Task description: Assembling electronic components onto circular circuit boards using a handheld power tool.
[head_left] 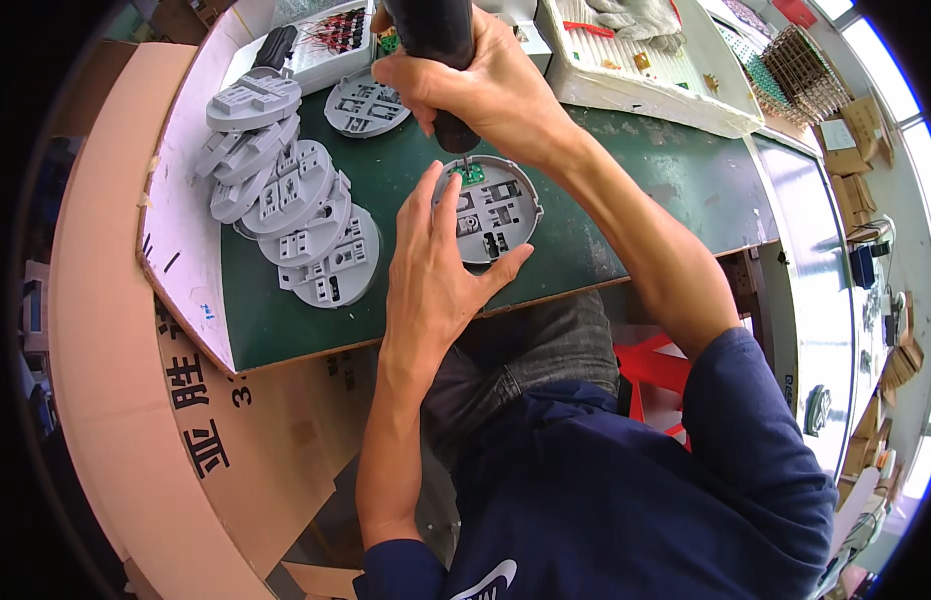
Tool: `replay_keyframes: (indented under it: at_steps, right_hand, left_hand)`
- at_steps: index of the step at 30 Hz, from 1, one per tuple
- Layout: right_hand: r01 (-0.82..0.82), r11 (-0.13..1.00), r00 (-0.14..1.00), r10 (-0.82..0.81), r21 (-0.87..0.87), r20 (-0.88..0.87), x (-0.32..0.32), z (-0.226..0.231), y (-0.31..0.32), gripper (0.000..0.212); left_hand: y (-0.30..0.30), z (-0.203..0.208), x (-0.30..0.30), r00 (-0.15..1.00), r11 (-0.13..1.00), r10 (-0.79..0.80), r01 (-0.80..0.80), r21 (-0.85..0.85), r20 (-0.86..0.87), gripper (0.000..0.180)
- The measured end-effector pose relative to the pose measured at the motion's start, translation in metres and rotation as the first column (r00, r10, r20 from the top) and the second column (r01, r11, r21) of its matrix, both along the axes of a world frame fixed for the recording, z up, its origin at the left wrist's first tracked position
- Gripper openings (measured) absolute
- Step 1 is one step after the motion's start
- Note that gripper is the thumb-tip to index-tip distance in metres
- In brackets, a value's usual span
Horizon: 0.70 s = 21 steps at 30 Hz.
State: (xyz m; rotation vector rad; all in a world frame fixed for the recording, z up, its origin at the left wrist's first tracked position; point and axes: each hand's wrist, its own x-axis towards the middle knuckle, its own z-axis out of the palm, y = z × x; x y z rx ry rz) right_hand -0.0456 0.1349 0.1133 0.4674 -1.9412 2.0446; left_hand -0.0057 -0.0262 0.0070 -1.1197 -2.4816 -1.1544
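A round grey plastic housing point(500, 215) with moulded slots lies on the green table. At its far edge sits a small green circuit board point(471, 176). My left hand point(432, 250) rests at the housing's left and near rim, thumb and fingers spread around it. Above, my right hand point(475, 85) is wrapped round a black electric screwdriver point(435, 35), held upright. Its bit comes down onto the circuit board. Another grey housing point(365, 105) lies just beyond, partly behind the screwdriver and hand.
Several grey housings point(330, 265) lean in an overlapping pile at the left, beside the white side panel point(185, 210). A white tray point(335, 65) of red-wired parts stands at the back. Back right is a foam box point(645, 90) holding gloves. Cardboard point(110, 260) borders the table's left.
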Motion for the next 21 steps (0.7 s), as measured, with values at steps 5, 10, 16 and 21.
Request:
replay_keyframes:
  at_steps: [5, 10, 16, 21]
  right_hand:
    - [0.011, 0.999, 1.000, -0.011, 0.039, -0.013, -0.002, -0.006, 0.005, 0.040]
    - [0.145, 0.985, 0.984, -0.133, 0.096, -0.122, -0.008, 0.002, 0.012, 0.057]
    - [0.337, 0.940, 0.924, -0.320, 0.050, -0.208, -0.008, 0.028, 0.020, 0.062]
    - [0.585, 0.640, 0.788, -0.306, 0.498, -0.533, 0.042, -0.004, 0.057, 0.064]
  left_hand:
    - [-0.003, 0.000, 0.000, 1.000, 1.000, 0.000, 0.000, 0.000, -0.011, 0.086]
    - [0.002, 0.008, 0.000, 0.999, 0.999, -0.034, 0.034, -0.005, 0.008, 0.089]
    - [-0.006, 0.015, -0.001, 0.998, 0.994, -0.068, 0.070, 0.086, -0.016, 0.093]
    - [-0.004, 0.032, 0.002, 0.909, 0.904, -0.238, 0.079, 0.420, 0.342, 0.104]
